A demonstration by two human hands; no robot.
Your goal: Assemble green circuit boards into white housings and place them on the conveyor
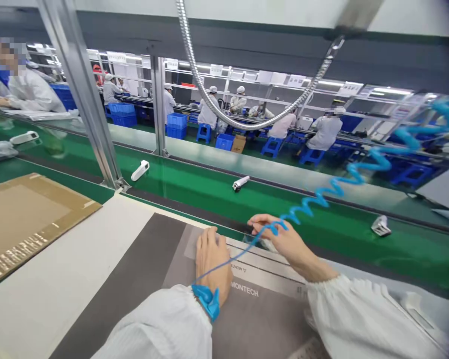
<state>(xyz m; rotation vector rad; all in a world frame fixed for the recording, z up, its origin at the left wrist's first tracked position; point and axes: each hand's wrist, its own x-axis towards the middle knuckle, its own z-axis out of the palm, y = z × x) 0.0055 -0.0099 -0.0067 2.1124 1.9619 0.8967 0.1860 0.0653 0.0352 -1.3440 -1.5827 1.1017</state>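
My left hand [212,259] lies palm down on a grey mat or board printed MONTECH [262,319], its fingers stretched toward the conveyor edge. Around that wrist is a blue wrist strap [207,301] with a coiled blue cord [324,195] running up to the right. My right hand [282,242] is over the mat's far edge beside the belt. Its fingers are loosely bent and apart, with no object visible between them. Just below it shows a small clear, plastic-looking piece [260,242], partly hidden; contact with it is unclear.
Beyond the mat runs a green conveyor belt [194,184] carrying white handheld devices [140,170], [241,183], [380,226]. Flattened cardboard [30,209] lies at left. A metal post [82,94] and hanging metal hose [247,124] frame the view. Co-workers sit beyond.
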